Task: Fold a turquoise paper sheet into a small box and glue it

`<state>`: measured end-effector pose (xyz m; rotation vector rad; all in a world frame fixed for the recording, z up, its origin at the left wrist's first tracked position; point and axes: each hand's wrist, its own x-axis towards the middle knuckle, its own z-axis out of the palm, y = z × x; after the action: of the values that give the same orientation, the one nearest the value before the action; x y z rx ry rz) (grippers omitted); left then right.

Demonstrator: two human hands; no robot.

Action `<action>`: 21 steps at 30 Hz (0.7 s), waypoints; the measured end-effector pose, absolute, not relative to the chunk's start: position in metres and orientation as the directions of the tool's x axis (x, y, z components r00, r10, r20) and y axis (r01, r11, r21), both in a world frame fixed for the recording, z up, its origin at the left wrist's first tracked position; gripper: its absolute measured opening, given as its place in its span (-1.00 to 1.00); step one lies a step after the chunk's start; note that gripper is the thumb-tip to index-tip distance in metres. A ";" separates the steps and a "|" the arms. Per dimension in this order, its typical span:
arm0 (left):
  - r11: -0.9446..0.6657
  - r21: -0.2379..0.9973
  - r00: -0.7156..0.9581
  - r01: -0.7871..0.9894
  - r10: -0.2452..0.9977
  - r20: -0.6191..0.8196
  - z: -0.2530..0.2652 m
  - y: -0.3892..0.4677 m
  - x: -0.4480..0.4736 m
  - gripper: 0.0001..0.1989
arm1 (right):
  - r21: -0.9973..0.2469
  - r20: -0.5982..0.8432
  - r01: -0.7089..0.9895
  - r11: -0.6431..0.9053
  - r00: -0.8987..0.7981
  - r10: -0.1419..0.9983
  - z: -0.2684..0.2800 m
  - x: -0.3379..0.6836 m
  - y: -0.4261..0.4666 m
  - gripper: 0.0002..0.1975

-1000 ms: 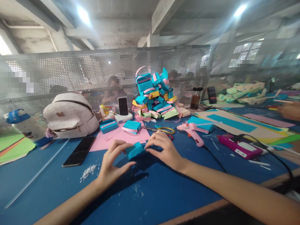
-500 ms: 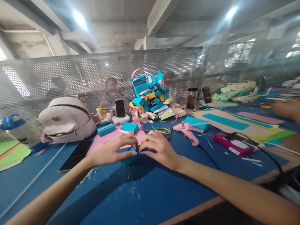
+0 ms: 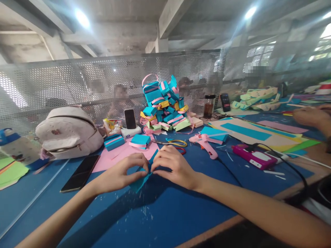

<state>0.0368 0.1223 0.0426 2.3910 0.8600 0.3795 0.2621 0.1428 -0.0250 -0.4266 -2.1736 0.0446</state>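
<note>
A piece of blue paper (image 3: 139,183) with folded edges is pinched between both hands, just above the table in front of me. My left hand (image 3: 129,171) has thumb and fingers closed on its left part. My right hand (image 3: 176,168) grips it from the other side, fingertips close to the left ones. The hands hide much of the paper. Beyond them, a small blue paper box (image 3: 140,140) with a pink band rests on a pink sheet (image 3: 103,162), with another blue box (image 3: 113,142) to its left. A pink glue gun (image 3: 205,143) lies right of my hands.
A pile of paper boxes (image 3: 165,106) stands behind. Yellow-handled scissors (image 3: 177,142), a phone (image 3: 80,173), a white backpack (image 3: 71,134) and a purple device (image 3: 254,156) surround the work area. Another person's hand (image 3: 307,115) is at far right.
The blue paper has been raised and tilted, with more of it showing between my hands. The view has shifted slightly, so the surroundings sit a little further left.
</note>
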 end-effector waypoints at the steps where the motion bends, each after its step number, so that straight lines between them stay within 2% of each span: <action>1: -0.632 0.598 0.751 0.493 0.656 0.075 0.042 0.122 0.037 -0.82 | -0.193 0.777 0.282 0.940 -0.541 0.322 -0.025 0.262 0.142 -0.92; 21: -0.626 0.643 0.757 0.442 0.645 0.106 0.038 0.122 0.035 -0.84 | -0.217 0.773 0.272 0.937 -0.539 0.336 -0.028 0.260 0.139 -0.89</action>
<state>0.0354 0.1224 0.0376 2.3462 0.8118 0.4381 0.2596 0.1391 -0.0281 -0.4289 -2.1692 0.0879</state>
